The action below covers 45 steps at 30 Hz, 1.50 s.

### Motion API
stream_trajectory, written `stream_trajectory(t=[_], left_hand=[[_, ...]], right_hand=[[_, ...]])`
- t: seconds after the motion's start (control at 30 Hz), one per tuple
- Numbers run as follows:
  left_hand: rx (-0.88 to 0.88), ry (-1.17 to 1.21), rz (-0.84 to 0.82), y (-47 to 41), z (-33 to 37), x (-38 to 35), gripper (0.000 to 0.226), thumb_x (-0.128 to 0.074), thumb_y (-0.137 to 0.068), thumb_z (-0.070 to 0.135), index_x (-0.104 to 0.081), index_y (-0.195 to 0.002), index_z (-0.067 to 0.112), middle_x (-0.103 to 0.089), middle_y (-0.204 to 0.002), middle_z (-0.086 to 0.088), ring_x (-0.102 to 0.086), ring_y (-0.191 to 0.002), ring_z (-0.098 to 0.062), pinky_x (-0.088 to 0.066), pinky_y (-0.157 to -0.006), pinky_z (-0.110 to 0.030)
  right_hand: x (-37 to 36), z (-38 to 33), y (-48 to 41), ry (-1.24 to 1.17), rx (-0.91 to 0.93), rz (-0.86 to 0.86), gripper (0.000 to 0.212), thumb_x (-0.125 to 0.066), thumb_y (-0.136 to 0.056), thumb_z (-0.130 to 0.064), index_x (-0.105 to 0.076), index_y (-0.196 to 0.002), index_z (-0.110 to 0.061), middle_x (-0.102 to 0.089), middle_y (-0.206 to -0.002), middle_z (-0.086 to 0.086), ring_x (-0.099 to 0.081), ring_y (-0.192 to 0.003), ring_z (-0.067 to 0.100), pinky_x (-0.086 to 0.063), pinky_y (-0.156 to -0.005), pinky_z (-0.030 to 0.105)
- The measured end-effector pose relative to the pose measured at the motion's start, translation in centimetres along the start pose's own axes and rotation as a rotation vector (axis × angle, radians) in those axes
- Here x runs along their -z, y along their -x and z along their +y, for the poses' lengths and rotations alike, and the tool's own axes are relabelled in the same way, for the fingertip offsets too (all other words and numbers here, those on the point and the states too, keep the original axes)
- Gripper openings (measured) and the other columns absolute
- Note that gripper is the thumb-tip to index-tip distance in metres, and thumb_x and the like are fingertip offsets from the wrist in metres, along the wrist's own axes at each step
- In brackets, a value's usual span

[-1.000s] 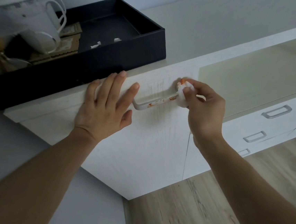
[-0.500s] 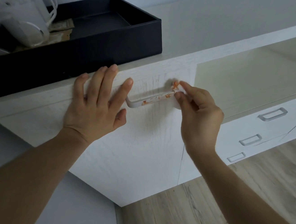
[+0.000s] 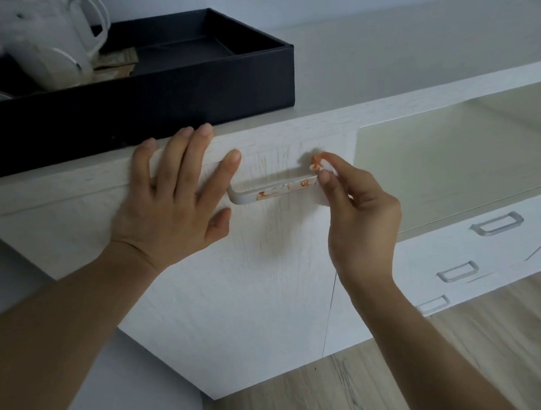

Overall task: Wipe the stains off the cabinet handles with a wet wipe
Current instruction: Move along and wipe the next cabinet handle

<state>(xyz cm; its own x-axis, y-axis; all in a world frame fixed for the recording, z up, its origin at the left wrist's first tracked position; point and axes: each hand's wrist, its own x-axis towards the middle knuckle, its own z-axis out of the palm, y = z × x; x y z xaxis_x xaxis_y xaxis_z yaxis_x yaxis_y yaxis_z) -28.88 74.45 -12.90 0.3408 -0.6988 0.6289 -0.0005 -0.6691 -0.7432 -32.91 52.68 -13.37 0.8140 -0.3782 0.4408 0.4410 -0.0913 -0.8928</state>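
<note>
A white bar handle (image 3: 271, 192) on the white cabinet door (image 3: 237, 290) carries orange stains along its front. My right hand (image 3: 359, 216) pinches a small white wet wipe (image 3: 316, 167), orange-smeared, against the handle's right end; most of the wipe is hidden by my fingers. My left hand (image 3: 170, 208) lies flat with spread fingers on the door's upper left, just left of the handle, fingertips reaching the top edge.
A black tray (image 3: 185, 94) with white mugs (image 3: 58, 43) sits on the cabinet top above my left hand. To the right are a pale glossy panel (image 3: 456, 154) and drawers with silver handles (image 3: 495, 224). Wood floor (image 3: 411, 373) lies below.
My right hand has shifted slightly on the handle's right end, covering more of the wipe. The view has moved closer and a little left; my left hand stays pressed on the door.
</note>
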Motion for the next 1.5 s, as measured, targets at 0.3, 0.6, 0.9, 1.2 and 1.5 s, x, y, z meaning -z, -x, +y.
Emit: stream_trajectory(t=[0.3,0.6,0.9,1.2,1.5], left_hand=[[0.015,-0.007,0.000,0.2,0.2,-0.2,0.070,-0.036,-0.095,0.049,-0.019,-0.146,0.005,-0.022,-0.141,-0.031,-0.030,-0.127,-0.043,-0.021,-0.104,-0.057],[0.025,-0.029,0.018,0.1,0.4,-0.2,0.072,-0.037,-0.093,0.050,-0.019,-0.146,0.005,-0.027,-0.140,-0.031,-0.032,-0.127,-0.042,-0.025,-0.103,-0.058],[0.038,-0.028,-0.002,0.2,0.6,-0.2,0.071,-0.037,-0.093,0.050,-0.020,-0.146,0.005,-0.024,-0.141,-0.030,-0.031,-0.128,-0.042,-0.021,-0.104,-0.058],[-0.181,0.003,-0.036,0.0,-2.9,1.6,0.069,-0.037,-0.097,0.045,-0.018,-0.150,0.004,-0.021,-0.150,-0.026,-0.027,-0.136,-0.037,-0.021,-0.111,-0.045],[-0.186,-0.043,0.037,0.5,-2.6,0.1,0.074,-0.032,-0.097,0.048,-0.018,-0.148,-0.003,-0.004,-0.154,-0.030,-0.006,-0.144,-0.041,-0.009,-0.116,-0.052]], right_hand=[[-0.4,0.5,0.3,0.279,0.272,0.084,0.018,-0.064,-0.087,-0.008,-0.071,-0.104,-0.012,-0.053,-0.084,0.003,-0.049,-0.068,0.002,-0.041,-0.066,0.007],[-0.1,0.1,0.3,0.384,0.390,-0.009,0.019,-0.064,-0.087,-0.005,-0.070,-0.105,-0.007,-0.048,-0.081,0.003,-0.047,-0.066,0.009,-0.038,-0.062,0.007],[-0.2,0.2,0.5,0.376,0.415,-0.026,0.020,-0.068,-0.083,-0.003,-0.071,-0.102,-0.008,-0.053,-0.074,0.008,-0.047,-0.068,0.012,-0.036,-0.061,0.002],[0.4,-0.2,-0.2,0.258,0.068,0.078,0.020,-0.061,-0.090,-0.017,-0.069,-0.108,-0.014,-0.058,-0.084,0.007,-0.049,-0.062,0.006,-0.040,-0.063,0.006],[-0.3,-0.1,-0.1,0.319,0.358,0.075,0.015,-0.065,-0.087,-0.010,-0.072,-0.100,-0.011,-0.051,-0.078,0.003,-0.051,-0.063,0.008,-0.037,-0.059,0.008]])
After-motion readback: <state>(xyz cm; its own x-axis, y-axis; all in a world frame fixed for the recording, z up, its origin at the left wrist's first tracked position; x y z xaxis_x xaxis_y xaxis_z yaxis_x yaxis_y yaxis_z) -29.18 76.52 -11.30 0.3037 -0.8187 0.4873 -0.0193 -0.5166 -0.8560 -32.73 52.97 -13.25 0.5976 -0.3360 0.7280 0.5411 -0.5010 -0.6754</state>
